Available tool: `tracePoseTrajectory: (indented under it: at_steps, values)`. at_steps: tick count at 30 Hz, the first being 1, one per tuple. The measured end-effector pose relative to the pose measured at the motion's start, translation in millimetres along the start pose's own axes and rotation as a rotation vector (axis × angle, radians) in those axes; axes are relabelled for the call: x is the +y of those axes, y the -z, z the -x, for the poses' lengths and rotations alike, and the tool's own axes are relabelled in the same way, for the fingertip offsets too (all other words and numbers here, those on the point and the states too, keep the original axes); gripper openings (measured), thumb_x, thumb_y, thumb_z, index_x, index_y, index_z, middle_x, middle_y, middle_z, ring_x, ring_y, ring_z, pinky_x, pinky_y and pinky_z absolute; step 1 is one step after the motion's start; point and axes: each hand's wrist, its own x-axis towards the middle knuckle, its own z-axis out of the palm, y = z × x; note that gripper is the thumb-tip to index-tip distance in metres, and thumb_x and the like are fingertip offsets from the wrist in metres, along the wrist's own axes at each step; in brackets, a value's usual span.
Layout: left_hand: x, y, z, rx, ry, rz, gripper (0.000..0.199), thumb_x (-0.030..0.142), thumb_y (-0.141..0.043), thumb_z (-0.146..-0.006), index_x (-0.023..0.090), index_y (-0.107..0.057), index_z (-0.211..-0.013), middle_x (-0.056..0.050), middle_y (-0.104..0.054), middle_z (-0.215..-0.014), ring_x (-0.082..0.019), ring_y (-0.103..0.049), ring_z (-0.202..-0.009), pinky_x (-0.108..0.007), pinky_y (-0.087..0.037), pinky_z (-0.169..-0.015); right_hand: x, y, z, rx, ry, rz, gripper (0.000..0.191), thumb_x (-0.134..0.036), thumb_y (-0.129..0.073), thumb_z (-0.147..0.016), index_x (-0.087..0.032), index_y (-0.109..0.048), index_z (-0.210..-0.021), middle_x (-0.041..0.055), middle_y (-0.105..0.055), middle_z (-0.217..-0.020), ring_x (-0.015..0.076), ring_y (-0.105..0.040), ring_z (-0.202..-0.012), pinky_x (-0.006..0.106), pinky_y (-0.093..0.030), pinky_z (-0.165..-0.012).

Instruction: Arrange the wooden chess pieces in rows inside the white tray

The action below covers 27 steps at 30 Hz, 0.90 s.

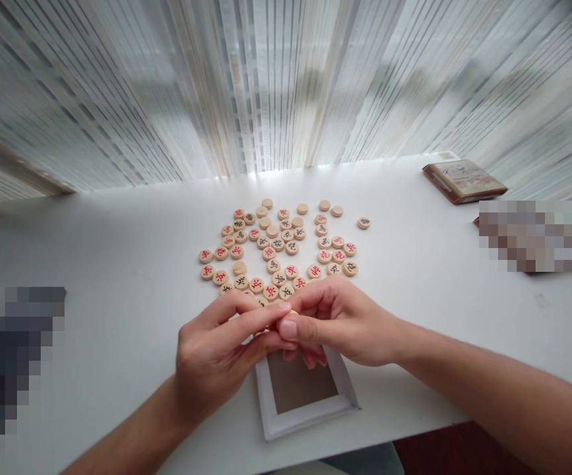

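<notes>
My left hand [226, 346] and my right hand [338, 320] meet at the fingertips above the near edge of the pieces. Pinched between them is a small pale wooden piece [292, 313], mostly hidden by the fingers. Beyond the hands lie several round wooden pieces with red or black characters, such as a red-marked piece [314, 271] and a black-marked piece [349, 268]; some show blank faces. Below the hands sits an open box [310, 417] with a white rim and a brown inside, its far part covered by my hands.
On the white table [132, 264], a flat brown-edged box [466, 181] lies at the back right, with a blurred-out object [533, 236] nearer. Another blurred-out dark object [13, 356] is at the left. A striped curtain [276, 86] hangs behind the table.
</notes>
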Motion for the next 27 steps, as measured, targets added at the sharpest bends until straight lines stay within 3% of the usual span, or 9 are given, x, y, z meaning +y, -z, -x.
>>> tracePoseTrajectory:
  at_steps: [7, 13, 20, 22, 27]
  values:
    - [2, 1.5, -2, 0.018, -0.015, 0.005, 0.033, 0.023, -0.087, -0.090, 0.027, -0.082, -0.122, 0.000, -0.072, -0.085, -0.012, -0.067, -0.067, -0.021, -0.058, -0.060, -12, 4, 4, -0.133, -0.013, 0.033, 0.040, -0.050, -0.068, -0.104, -0.013, -0.076, -0.090, 0.0058, -0.076, -0.077, 0.0094, -0.066, -0.058, 0.017, -0.054, -0.054]
    - [1, -0.4, 1, -0.005, -0.022, 0.008, 0.037, 0.011, -0.083, -0.092, 0.025, -0.080, -0.127, 0.000, -0.072, -0.087, -0.010, -0.066, -0.069, -0.019, -0.057, -0.062, 0, -1, 0, 0.033, -0.026, -0.022, 0.041, -0.050, -0.093, -0.081, -0.014, -0.074, -0.079, 0.0034, -0.075, -0.070, 0.0089, -0.061, -0.051, 0.016, -0.049, -0.046]
    - [1, -2.0, -3, 0.073, 0.061, 0.082, 0.034, 0.020, -0.090, -0.087, 0.028, -0.084, -0.119, 0.002, -0.070, -0.081, -0.010, -0.064, -0.065, -0.020, -0.056, -0.060, -7, 2, 1, -0.078, 0.047, -0.040, 0.046, -0.056, -0.074, -0.098, -0.012, -0.082, -0.087, 0.0076, -0.079, -0.080, 0.0101, -0.068, -0.058, 0.018, -0.056, -0.054]
    - [0, -1.5, -3, 0.095, 0.072, 0.062, 0.034, 0.022, -0.091, -0.086, 0.028, -0.084, -0.119, 0.002, -0.071, -0.080, -0.010, -0.064, -0.065, -0.022, -0.056, -0.063, -7, 3, 0, -0.039, 0.047, -0.067, 0.039, -0.052, -0.082, -0.093, -0.013, -0.083, -0.090, 0.0065, -0.079, -0.079, 0.0100, -0.068, -0.059, 0.018, -0.057, -0.056]
    - [-4, -2.0, 0, 0.094, 0.070, 0.031, 0.036, 0.019, -0.091, -0.086, 0.025, -0.083, -0.121, 0.000, -0.075, -0.085, -0.012, -0.068, -0.070, -0.023, -0.057, -0.068, 0, 4, -2, 0.223, 0.066, -0.150, 0.031, -0.033, -0.102, -0.072, -0.014, -0.082, -0.087, 0.0029, -0.077, -0.065, 0.0111, -0.070, -0.054, 0.017, -0.059, -0.053]
